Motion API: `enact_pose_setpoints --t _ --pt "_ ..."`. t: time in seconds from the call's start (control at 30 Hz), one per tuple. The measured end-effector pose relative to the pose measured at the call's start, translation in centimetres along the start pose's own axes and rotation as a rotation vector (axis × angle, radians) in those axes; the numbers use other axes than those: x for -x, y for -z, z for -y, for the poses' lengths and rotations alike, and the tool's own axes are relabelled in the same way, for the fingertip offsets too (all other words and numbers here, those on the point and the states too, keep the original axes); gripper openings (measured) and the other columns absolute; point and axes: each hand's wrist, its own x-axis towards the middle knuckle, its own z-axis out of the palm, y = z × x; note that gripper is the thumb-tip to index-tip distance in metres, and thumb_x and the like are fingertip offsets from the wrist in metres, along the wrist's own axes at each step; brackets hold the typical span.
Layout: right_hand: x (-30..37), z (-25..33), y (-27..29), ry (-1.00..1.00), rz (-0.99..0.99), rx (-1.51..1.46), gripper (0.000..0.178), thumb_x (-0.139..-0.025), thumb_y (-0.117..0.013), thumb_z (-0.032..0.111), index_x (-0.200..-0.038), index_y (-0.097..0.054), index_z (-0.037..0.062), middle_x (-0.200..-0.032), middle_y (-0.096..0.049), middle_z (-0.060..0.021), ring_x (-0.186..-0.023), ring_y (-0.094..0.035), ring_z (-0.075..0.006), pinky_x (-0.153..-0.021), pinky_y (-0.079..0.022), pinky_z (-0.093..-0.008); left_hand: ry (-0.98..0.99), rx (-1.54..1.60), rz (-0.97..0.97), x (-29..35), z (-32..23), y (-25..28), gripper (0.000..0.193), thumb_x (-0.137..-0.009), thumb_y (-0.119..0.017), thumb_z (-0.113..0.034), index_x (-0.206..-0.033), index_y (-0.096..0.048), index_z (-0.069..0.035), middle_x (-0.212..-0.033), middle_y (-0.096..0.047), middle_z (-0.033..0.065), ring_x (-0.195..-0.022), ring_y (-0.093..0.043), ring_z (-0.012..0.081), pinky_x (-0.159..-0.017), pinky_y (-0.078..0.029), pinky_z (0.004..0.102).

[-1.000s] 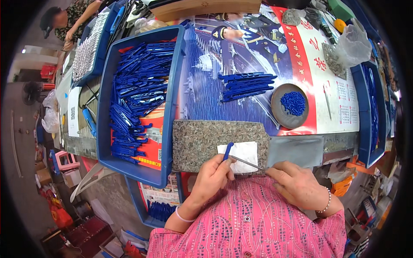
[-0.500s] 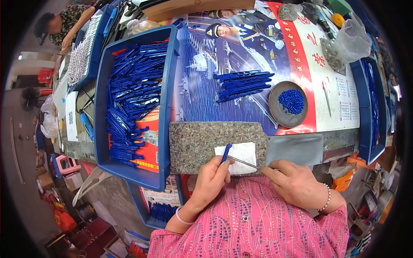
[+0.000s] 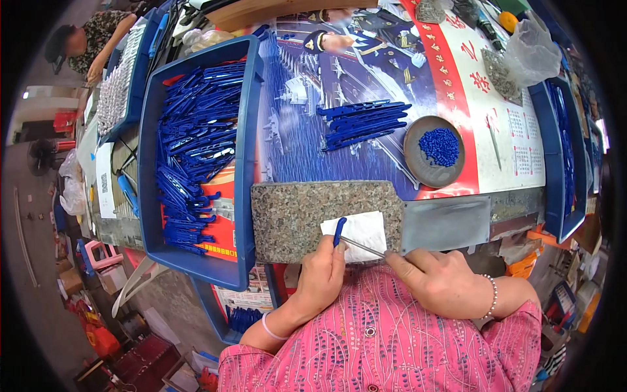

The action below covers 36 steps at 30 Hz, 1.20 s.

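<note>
My left hand [image 3: 320,277] pinches a slim blue plastic piece [image 3: 339,228] with a curved upper end, which stands nearly upright. My right hand [image 3: 444,284] is closed around a thin metal tool [image 3: 364,246]; its tip touches or lies very close to the blue piece just above my left fingertips. Whether the tool is a pair of tweezers I cannot tell. Beneath the tool lies a white folded paper [image 3: 367,228] on a speckled granite slab [image 3: 287,215]. Beyond the slab, several long blue plastic strips [image 3: 363,125] lie stacked beside a round dish [image 3: 416,166] of small blue pellets [image 3: 439,146].
To the left stands a deep blue tray [image 3: 247,196] heaped with blue strips. A grey plate [image 3: 445,223] adjoins the slab. Another blue tray [image 3: 560,196] stands at the right. Under the table edge sits a lower tray [image 3: 212,310]. Another person [image 3: 98,42] is at the far left.
The blue piece has become more upright in my left fingers. My right hand has shifted slightly left and down with the metal tool. The whole view has moved a little.
</note>
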Motion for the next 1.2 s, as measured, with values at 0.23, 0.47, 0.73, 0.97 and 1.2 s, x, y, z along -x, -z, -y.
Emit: enact_pose_setpoints --t 0.23,0.47,0.73,0.97,1.2 --pt "-0.8 -0.2 0.6 -0.011 -0.009 -0.097 0.043 -0.072 -0.062 0.012 -0.113 -0.058 0.0016 -0.077 -0.058 -0.0083 -0.056 -0.061 -0.0218 -0.045 -0.046 -0.0355 -0.007 -0.09 -0.001 0.0 -0.4 0.0 0.013 -0.09 -0.048 -0.008 -0.097 -0.047 0.004 -0.062 -0.055 0.0247 -0.059 -0.058 0.0442 -0.049 -0.041 0.049" --pt "-1.7 0.0 1.9 0.035 0.088 -0.022 0.039 -0.076 -0.06 0.009 -0.114 -0.056 0.0018 -0.071 -0.058 -0.0147 -0.058 -0.06 -0.0315 -0.051 -0.049 -0.0394 -0.012 -0.142 0.002 -0.2 -0.7 0.3 0.012 -0.09 -0.047 -0.008 -0.093 -0.046 0.004 -0.061 -0.054 0.0258 -0.06 -0.056 0.0461 -0.05 -0.041 0.0506" --pt "-2.8 -2.6 0.7 -0.021 0.021 -0.452 0.037 -0.077 -0.058 0.008 -0.113 -0.055 0.0001 -0.07 -0.057 -0.0154 -0.06 -0.061 -0.031 -0.05 -0.05 -0.0381 0.077 -0.139 0.011 -0.3 -1.0 0.4 0.013 -0.091 -0.048 -0.009 -0.089 -0.051 0.003 -0.059 -0.052 0.0179 -0.052 -0.056 0.032 -0.049 -0.04 0.0395" --pt "-2.5 -0.7 2.2 0.118 0.101 0.045 0.034 -0.077 -0.058 0.009 -0.11 -0.055 0.0005 -0.069 -0.056 -0.0144 -0.061 -0.062 -0.0308 -0.048 -0.049 -0.0409 0.059 -0.168 -0.013 -0.3 -0.5 0.6 0.013 -0.091 -0.048 -0.009 -0.088 -0.051 0.002 -0.057 -0.052 0.0156 -0.05 -0.055 0.0279 -0.048 -0.04 0.0382" --pt "-2.9 -1.7 0.8 -0.006 0.115 -0.313 0.028 -0.08 -0.053 0.007 -0.107 -0.054 -0.0006 -0.083 -0.061 -0.0211 -0.068 -0.063 -0.0392 -0.059 -0.051 -0.0468 0.043 -0.131 -0.016 0.0 0.2 1.1 0.017 -0.093 -0.046 -0.013 -0.09 -0.052 0.002 -0.055 -0.052 0.0086 -0.049 -0.054 0.0178 -0.047 -0.04 0.0328"
